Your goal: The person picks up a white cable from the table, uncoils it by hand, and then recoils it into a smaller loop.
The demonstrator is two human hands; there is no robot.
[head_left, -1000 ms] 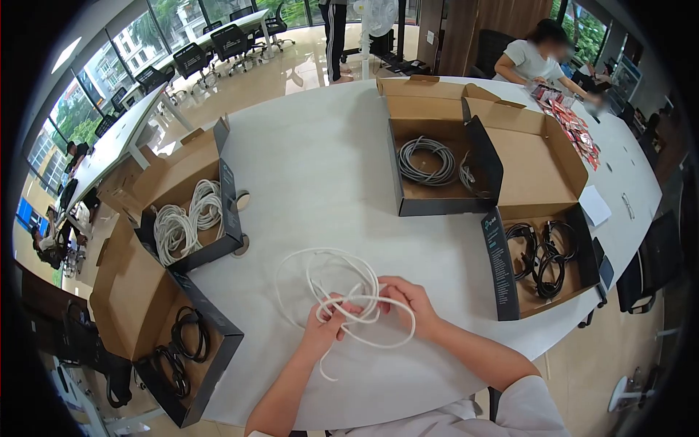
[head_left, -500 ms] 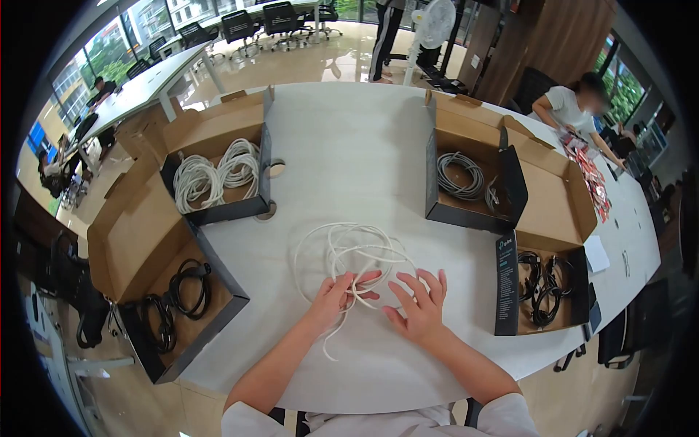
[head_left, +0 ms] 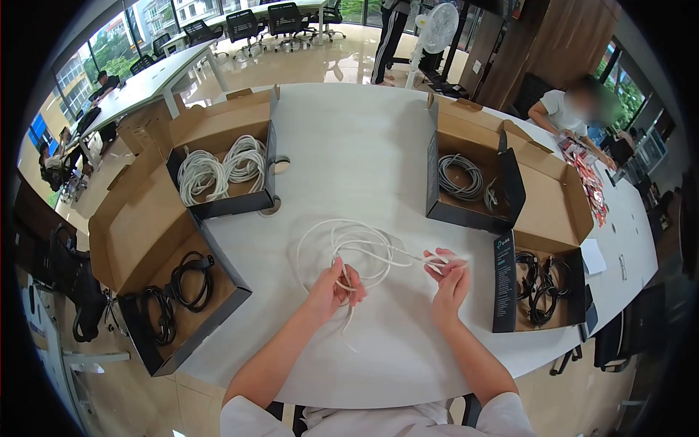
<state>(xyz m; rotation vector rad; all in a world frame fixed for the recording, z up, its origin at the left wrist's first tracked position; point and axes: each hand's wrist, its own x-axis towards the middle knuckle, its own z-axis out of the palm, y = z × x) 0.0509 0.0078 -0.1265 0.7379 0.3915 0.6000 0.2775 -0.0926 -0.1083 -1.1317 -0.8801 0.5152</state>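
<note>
The step in hand appears to be handling one loose white cable (head_left: 391, 256) over the pale, broad surface (head_left: 348, 146), with its loops open and overlapping rather than gathered into a neat ring. The left hand (head_left: 337, 288) is closed around a few strands at the near side of the loops, and a thin free length hangs down just below it. The right hand (head_left: 449, 282), set apart from the left, has its fingers around a stretch of the same cable, out to the right of the loops; motion blurs the fingertips, so the exact grip and whether an end lies there cannot be told. Any next move of the cable would call for the left hand to keep the crossings together while the right guides its strand without tugging the loops tight, and for the hanging length to be kept from snagging. Around the work stand open dark cardboard boxes with brown insides: at the far left, one (head_left: 237, 205) holding bundled white cables (head_left: 224, 171); at the near left, one (head_left: 215, 301) with coiled black cables (head_left: 192, 282); at the far right, one (head_left: 466, 215) with a grey cable coil (head_left: 460, 177) and a smaller grey bundle (head_left: 491, 197); at the near right, one (head_left: 504, 291) with tangled black cords (head_left: 542, 290).
</note>
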